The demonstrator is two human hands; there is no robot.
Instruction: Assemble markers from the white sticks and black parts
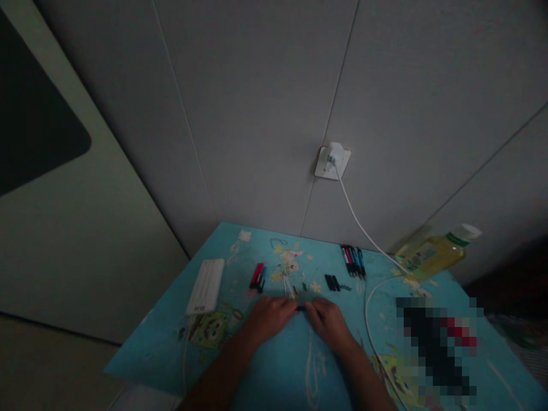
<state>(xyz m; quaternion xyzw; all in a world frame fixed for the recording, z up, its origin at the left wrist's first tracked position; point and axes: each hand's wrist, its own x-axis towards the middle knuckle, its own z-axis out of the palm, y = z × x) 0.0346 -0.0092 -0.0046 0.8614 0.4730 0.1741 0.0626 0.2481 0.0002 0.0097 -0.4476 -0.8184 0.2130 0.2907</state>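
Near the middle of the table, my left hand (274, 314) and my right hand (327, 319) face each other, fingers closed on the two ends of a short black pen part (301, 308). Most of that part is hidden by the fingers. Just beyond my left hand lie thin white pen refills (288, 285). Red, black and blue pen barrels (257, 278) rest further left. Beyond my right hand are short black tubes (331, 282) with a cluster of tiny dark pieces (346, 287), too small to make out. Several pens (353, 262) lie side by side at the back.
A white power bank (206, 286) with a cable lies at the left on the blue patterned table (158, 354). A white cable (355, 214) runs from the wall charger (335, 157) across the right side. A yellow bottle (440, 254) stands back right; a pixelated dark object (436, 348) lies before it.
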